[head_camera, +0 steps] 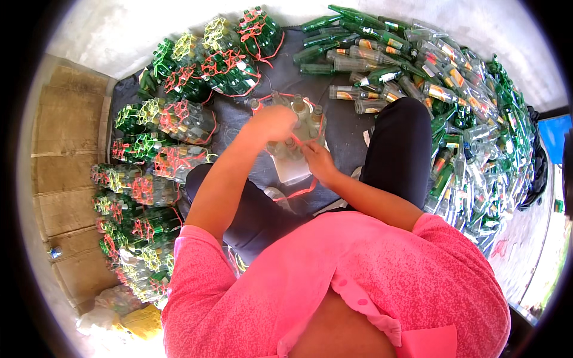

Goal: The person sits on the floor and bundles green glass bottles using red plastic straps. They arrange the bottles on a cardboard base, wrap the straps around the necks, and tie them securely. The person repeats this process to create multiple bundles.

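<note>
Several clear glass bottles (301, 117) stand upright in a cluster in front of me, on or in a white plastic container (291, 172). A red plastic strap (301, 194) loops around the cluster, its tail trailing below. My right hand (318, 162) pinches the strap at the near side of the bottles. Over the left part of the cluster is my left hand (277, 123), blurred and bent at the wrist. Its fingertips are hidden, so its hold on the strap cannot be told.
Tied bundles of green and clear bottles (179, 114) fill the left side, with more at the upper left (262, 33). Loose bottles (452, 89) lie heaped along the right. My bent legs (398, 147) flank the cluster on a dark floor sheet (344, 129). A pale wall rises behind.
</note>
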`<state>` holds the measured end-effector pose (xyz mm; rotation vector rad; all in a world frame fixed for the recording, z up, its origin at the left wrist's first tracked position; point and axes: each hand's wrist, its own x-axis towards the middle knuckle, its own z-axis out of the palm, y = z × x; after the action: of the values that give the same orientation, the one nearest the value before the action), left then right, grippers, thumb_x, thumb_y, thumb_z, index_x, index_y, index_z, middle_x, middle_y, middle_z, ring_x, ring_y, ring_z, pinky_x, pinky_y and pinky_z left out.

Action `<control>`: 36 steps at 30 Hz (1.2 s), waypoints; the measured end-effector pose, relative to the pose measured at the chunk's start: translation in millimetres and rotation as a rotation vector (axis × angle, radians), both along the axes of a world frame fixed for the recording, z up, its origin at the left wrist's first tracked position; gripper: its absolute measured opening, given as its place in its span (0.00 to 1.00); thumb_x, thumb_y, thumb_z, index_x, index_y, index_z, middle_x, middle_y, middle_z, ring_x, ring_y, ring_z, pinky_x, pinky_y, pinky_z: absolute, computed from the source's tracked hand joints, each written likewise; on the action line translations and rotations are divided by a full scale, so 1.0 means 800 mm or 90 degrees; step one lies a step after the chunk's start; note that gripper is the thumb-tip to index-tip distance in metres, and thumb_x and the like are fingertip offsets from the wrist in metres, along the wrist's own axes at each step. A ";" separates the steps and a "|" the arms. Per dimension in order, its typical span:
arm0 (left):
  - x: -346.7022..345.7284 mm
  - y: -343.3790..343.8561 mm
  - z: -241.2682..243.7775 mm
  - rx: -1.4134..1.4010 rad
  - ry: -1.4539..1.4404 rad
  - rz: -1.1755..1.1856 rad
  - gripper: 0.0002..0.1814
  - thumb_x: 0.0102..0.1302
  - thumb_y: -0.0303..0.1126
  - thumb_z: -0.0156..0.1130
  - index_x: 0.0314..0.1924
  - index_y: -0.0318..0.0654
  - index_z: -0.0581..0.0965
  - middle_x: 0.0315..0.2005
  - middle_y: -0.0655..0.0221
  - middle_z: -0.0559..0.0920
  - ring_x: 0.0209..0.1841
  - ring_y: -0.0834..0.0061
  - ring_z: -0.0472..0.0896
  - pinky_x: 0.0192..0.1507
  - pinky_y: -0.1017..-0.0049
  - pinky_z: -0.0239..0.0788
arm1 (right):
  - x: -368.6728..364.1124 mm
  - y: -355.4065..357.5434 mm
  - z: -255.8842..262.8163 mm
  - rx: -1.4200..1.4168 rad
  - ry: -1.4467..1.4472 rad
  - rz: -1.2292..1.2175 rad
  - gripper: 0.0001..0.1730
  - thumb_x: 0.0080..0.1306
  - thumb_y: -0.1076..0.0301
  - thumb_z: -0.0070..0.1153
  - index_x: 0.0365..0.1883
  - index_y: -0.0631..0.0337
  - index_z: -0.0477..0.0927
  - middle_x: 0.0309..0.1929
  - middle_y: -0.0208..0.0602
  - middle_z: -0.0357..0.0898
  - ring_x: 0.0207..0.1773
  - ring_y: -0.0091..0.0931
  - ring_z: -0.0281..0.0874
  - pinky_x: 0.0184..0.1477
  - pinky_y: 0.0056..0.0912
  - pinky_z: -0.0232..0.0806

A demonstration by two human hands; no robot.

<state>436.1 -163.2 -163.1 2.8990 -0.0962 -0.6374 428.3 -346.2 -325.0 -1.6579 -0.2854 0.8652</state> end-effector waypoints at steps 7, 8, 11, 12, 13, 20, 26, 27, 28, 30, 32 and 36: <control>0.000 0.009 -0.014 -0.150 0.024 0.030 0.06 0.52 0.29 0.65 0.29 0.36 0.77 0.25 0.60 0.82 0.29 0.59 0.82 0.31 0.61 0.69 | -0.002 0.002 0.007 0.080 0.142 -0.011 0.12 0.76 0.62 0.47 0.41 0.60 0.80 0.24 0.19 0.65 0.24 0.14 0.59 0.25 0.22 0.52; 0.001 0.012 -0.020 -0.187 0.029 0.043 0.07 0.53 0.29 0.65 0.30 0.36 0.76 0.25 0.60 0.82 0.29 0.59 0.82 0.30 0.61 0.69 | -0.002 0.001 0.005 0.087 0.145 -0.010 0.12 0.76 0.62 0.47 0.41 0.60 0.80 0.24 0.19 0.66 0.24 0.14 0.59 0.25 0.22 0.52; 0.001 0.015 -0.023 -0.252 0.036 0.073 0.10 0.56 0.31 0.65 0.34 0.36 0.75 0.25 0.59 0.81 0.29 0.60 0.82 0.31 0.61 0.69 | -0.002 0.001 0.010 0.114 0.152 -0.006 0.13 0.76 0.62 0.47 0.41 0.61 0.80 0.24 0.22 0.67 0.25 0.16 0.61 0.27 0.25 0.54; 0.004 0.014 -0.022 -0.269 0.033 0.075 0.10 0.57 0.32 0.65 0.35 0.36 0.75 0.25 0.58 0.81 0.29 0.60 0.82 0.32 0.61 0.69 | -0.002 0.001 0.016 0.127 0.149 -0.009 0.13 0.76 0.63 0.47 0.40 0.63 0.80 0.24 0.24 0.69 0.26 0.17 0.62 0.28 0.27 0.57; 0.006 0.012 -0.025 -0.252 0.013 0.066 0.10 0.57 0.31 0.65 0.36 0.36 0.74 0.26 0.58 0.81 0.30 0.60 0.82 0.32 0.60 0.69 | 0.000 -0.002 0.019 0.134 0.145 -0.015 0.14 0.76 0.64 0.47 0.39 0.64 0.80 0.25 0.26 0.71 0.27 0.19 0.64 0.30 0.30 0.59; -0.003 0.030 -0.042 -0.106 -0.129 0.027 0.06 0.56 0.29 0.64 0.34 0.39 0.76 0.28 0.58 0.82 0.34 0.54 0.81 0.34 0.57 0.69 | -0.001 0.006 0.016 0.101 0.136 -0.040 0.13 0.76 0.65 0.49 0.39 0.64 0.80 0.23 0.24 0.69 0.27 0.18 0.63 0.29 0.28 0.58; 0.004 0.043 -0.045 -0.047 -0.221 0.019 0.06 0.56 0.31 0.64 0.34 0.42 0.81 0.30 0.60 0.83 0.37 0.53 0.82 0.38 0.56 0.74 | -0.001 0.003 0.026 0.109 0.164 -0.029 0.12 0.76 0.66 0.48 0.39 0.65 0.79 0.24 0.25 0.69 0.27 0.18 0.64 0.30 0.28 0.59; 0.005 0.046 -0.048 -0.044 -0.229 0.005 0.06 0.57 0.31 0.64 0.35 0.42 0.81 0.32 0.60 0.83 0.39 0.53 0.82 0.39 0.55 0.74 | -0.002 0.005 0.027 0.109 0.159 -0.028 0.12 0.76 0.66 0.48 0.39 0.65 0.79 0.24 0.25 0.69 0.27 0.18 0.64 0.30 0.28 0.59; 0.006 0.049 -0.052 -0.041 -0.237 -0.010 0.05 0.58 0.31 0.63 0.35 0.42 0.81 0.33 0.61 0.83 0.40 0.54 0.82 0.40 0.55 0.75 | -0.002 0.006 0.028 0.109 0.155 -0.026 0.12 0.76 0.67 0.48 0.40 0.65 0.79 0.24 0.25 0.69 0.27 0.18 0.64 0.30 0.28 0.59; 0.005 0.049 -0.054 -0.036 -0.251 -0.020 0.05 0.59 0.32 0.63 0.35 0.42 0.81 0.34 0.61 0.83 0.42 0.54 0.82 0.41 0.55 0.75 | -0.002 0.004 0.031 0.114 0.167 -0.022 0.11 0.75 0.67 0.47 0.40 0.65 0.79 0.25 0.25 0.68 0.27 0.18 0.64 0.31 0.27 0.59; 0.004 0.044 -0.053 -0.033 -0.262 -0.012 0.05 0.61 0.32 0.62 0.36 0.41 0.80 0.35 0.62 0.83 0.43 0.54 0.82 0.42 0.54 0.75 | 0.000 0.002 0.035 0.123 0.179 -0.018 0.11 0.75 0.68 0.47 0.40 0.65 0.79 0.25 0.24 0.68 0.28 0.17 0.64 0.31 0.27 0.59; -0.001 0.044 -0.049 -0.017 -0.237 -0.005 0.05 0.63 0.31 0.60 0.38 0.41 0.79 0.36 0.60 0.83 0.43 0.53 0.82 0.43 0.55 0.74 | 0.000 0.000 0.040 0.137 0.185 -0.011 0.11 0.75 0.68 0.47 0.40 0.65 0.79 0.25 0.24 0.69 0.28 0.17 0.64 0.31 0.26 0.58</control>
<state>435.6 -128.3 -202.0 2.9547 -0.1604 -0.0895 428.7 -346.1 -293.1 -1.3146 -0.1566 1.0126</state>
